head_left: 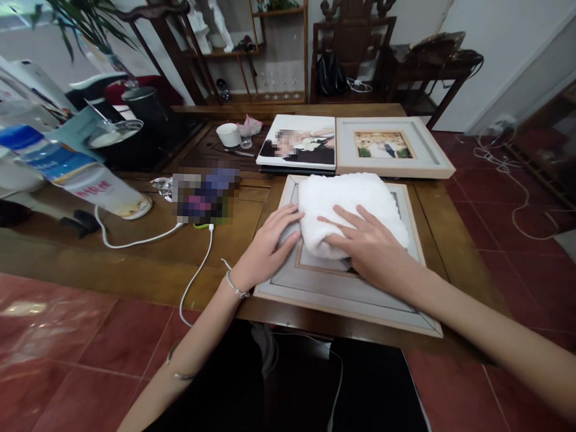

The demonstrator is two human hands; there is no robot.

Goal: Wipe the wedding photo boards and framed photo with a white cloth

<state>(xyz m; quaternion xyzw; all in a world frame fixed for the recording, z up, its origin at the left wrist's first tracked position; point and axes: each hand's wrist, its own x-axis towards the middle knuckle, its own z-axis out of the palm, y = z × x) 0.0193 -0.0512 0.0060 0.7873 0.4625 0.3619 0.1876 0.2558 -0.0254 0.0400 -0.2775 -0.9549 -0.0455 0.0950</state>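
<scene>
A large picture frame point(337, 293) lies flat on the wooden table point(126, 261) in front of me. A folded white towel point(349, 202) rests on its glass. My right hand point(367, 241) lies flat on the towel's near part, fingers stretched out and spread. My left hand point(268, 240) rests on the frame at the towel's left edge, fingers extended and touching the cloth. A bracelet circles my left wrist.
Behind the frame lie a photo album point(300, 141) and a second framed picture point(392, 147). A white cup point(228, 134), a phone on a white cable point(196, 263), and a tipped blue-and-white bottle point(72, 170) stand to the left. Dark wooden shelves and chairs are behind.
</scene>
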